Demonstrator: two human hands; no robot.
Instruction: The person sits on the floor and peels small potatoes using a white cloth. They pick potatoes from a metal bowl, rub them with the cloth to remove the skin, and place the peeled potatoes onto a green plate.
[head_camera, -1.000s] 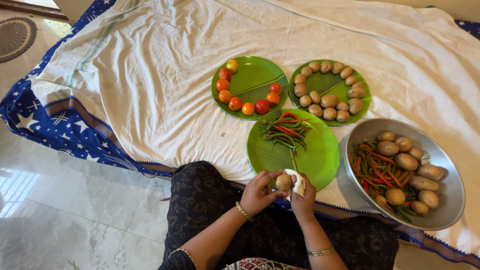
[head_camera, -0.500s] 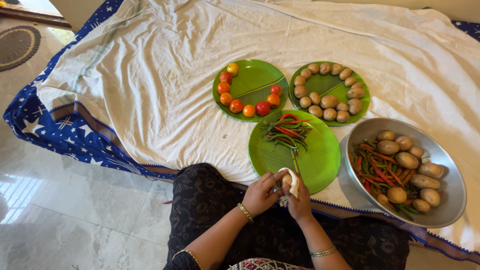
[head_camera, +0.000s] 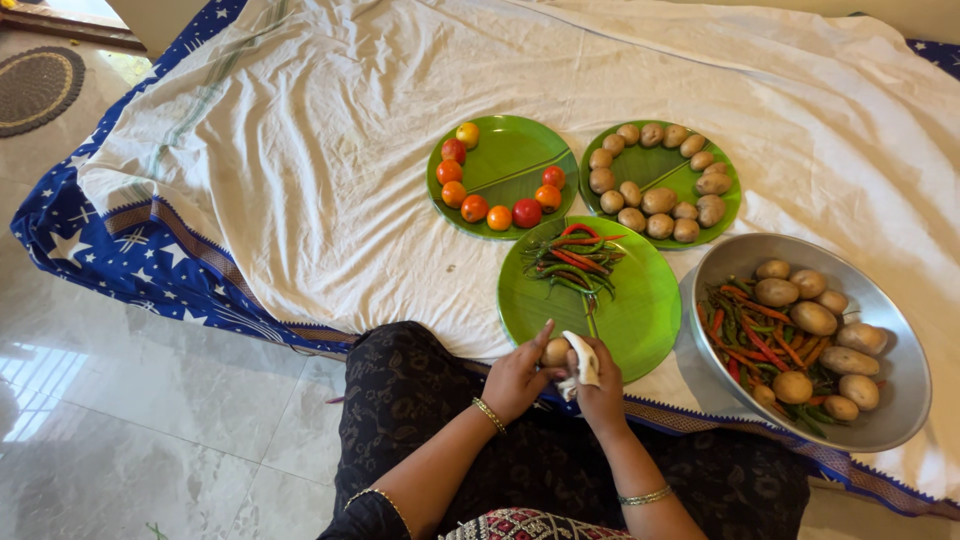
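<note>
My left hand (head_camera: 519, 376) holds a small brown potato (head_camera: 556, 352) at the near edge of the bed. My right hand (head_camera: 600, 385) grips a white cloth (head_camera: 582, 362) pressed against that potato. Just beyond the hands lies a green plate (head_camera: 640, 320) with red and green chillies (head_camera: 572, 257) at its far side. A steel bowl (head_camera: 893, 410) to the right holds several potatoes and chillies.
Two more green plates sit farther back: one (head_camera: 505, 160) with tomatoes around its rim, one (head_camera: 655, 170) with potatoes. A white sheet (head_camera: 300, 150) covers a blue star-patterned bedcover (head_camera: 120, 255). Marble floor (head_camera: 150, 420) lies to the left, and a round mat (head_camera: 35, 85) at far left.
Both hands have kept turning the potato inside the cloth, shifting slightly left and away. The cloth now sits on the potato's right side. The view drifted a little.
</note>
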